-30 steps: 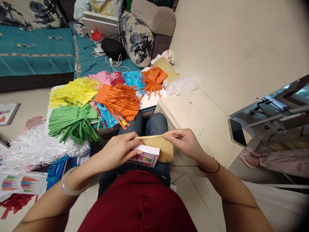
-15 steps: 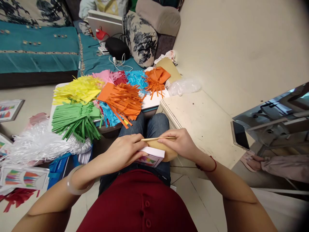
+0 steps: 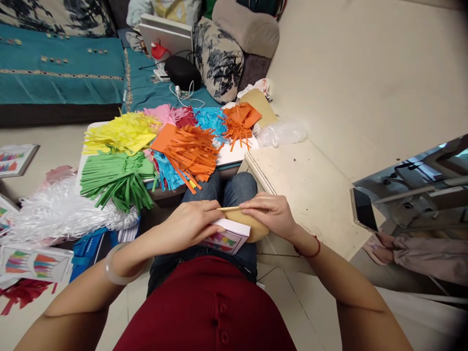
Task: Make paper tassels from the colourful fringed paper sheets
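Over my lap, my left hand (image 3: 193,222) is closed on a white box (image 3: 236,233) with a colourful tassel picture on its front. Its fingers also reach the edge of a tan, flat, paper-like piece (image 3: 257,231) just behind the box. My right hand (image 3: 271,213) pinches the upper edge of that tan piece, thumb and fingers pressed together. Whether the tan piece is a sheet or a pouch I cannot tell; its left part is hidden by the box and my left hand.
Ahead lie fringed paper bundles: orange (image 3: 193,151), green (image 3: 117,178), yellow (image 3: 122,134), blue (image 3: 210,121). A wooden cabinet (image 3: 303,190) stands right, with a phone (image 3: 364,209) at its far edge. White stringy material (image 3: 66,212) and printed packs (image 3: 34,263) lie left. Another person's feet (image 3: 380,246) show right.
My right fingers have shifted slightly along the tan piece's upper edge, which now looks wider and less edge-on. The view has turned slightly; the box stays in my left hand.
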Available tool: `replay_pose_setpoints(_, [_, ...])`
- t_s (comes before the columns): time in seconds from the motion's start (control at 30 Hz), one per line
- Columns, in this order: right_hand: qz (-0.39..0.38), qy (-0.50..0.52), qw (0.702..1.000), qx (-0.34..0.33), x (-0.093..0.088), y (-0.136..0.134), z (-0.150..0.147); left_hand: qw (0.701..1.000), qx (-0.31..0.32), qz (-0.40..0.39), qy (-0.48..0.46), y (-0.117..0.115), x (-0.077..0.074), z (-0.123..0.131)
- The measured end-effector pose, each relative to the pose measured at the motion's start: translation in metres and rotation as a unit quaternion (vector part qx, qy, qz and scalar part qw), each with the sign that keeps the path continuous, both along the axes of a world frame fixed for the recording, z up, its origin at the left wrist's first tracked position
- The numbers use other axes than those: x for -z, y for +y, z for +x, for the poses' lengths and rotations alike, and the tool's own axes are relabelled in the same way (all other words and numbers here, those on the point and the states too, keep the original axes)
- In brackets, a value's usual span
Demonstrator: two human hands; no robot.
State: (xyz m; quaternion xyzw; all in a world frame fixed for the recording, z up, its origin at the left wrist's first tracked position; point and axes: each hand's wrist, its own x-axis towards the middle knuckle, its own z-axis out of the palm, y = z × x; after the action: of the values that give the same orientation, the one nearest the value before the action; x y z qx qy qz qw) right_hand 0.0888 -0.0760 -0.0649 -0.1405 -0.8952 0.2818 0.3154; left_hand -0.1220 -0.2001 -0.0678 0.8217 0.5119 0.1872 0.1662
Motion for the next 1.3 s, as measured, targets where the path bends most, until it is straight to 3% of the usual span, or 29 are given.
replay_pose_setpoints(0.13, [0.091,0.006,0.991,-0.097,0.006,0.014,0.004,1.000,0.000,-0.003,-0.005,0.002,0.000,0.000])
replay_pose_setpoints(0.23, [0.137,0.014,0.984,-0.115,0.009,0.023,0.007,1.000,-0.004,0.003,-0.001,0.006,0.002,0.000])
replay_pose_setpoints(0.3, [0.100,0.029,0.990,-0.099,0.006,0.024,0.009,1.000,-0.009,0.007,0.008,0.009,0.004,0.000])
replay_pose_setpoints(0.37, [0.005,0.078,0.995,-0.056,-0.001,0.018,0.009,1.000,-0.022,0.005,0.021,0.015,0.006,-0.001])
replay_pose_setpoints(0.43, [-0.087,0.130,0.987,-0.023,-0.009,0.005,0.005,0.999,-0.030,0.004,0.037,0.022,0.009,-0.004])
replay_pose_setpoints(0.5, [-0.136,0.122,0.983,-0.031,-0.011,-0.011,-0.004,0.999,-0.014,0.004,0.040,0.030,0.011,-0.008])
replay_pose_setpoints(0.63, [-0.142,0.054,0.988,-0.009,0.003,-0.031,-0.031,0.997,0.074,-0.019,-0.007,0.046,0.009,-0.021])
replay_pose_setpoints(0.77, [-0.138,0.021,0.990,0.033,0.018,-0.020,-0.045,0.990,0.133,-0.046,-0.031,0.061,0.006,-0.031])
replay_pose_setpoints(0.97, [-0.079,-0.033,0.996,0.039,0.020,-0.004,-0.047,0.988,0.145,-0.049,-0.019,0.081,0.008,-0.032])
replay_pose_setpoints(1.3, [0.073,-0.012,0.995,0.060,0.031,-0.004,-0.049,0.986,0.154,-0.069,-0.013,0.093,0.009,-0.038])
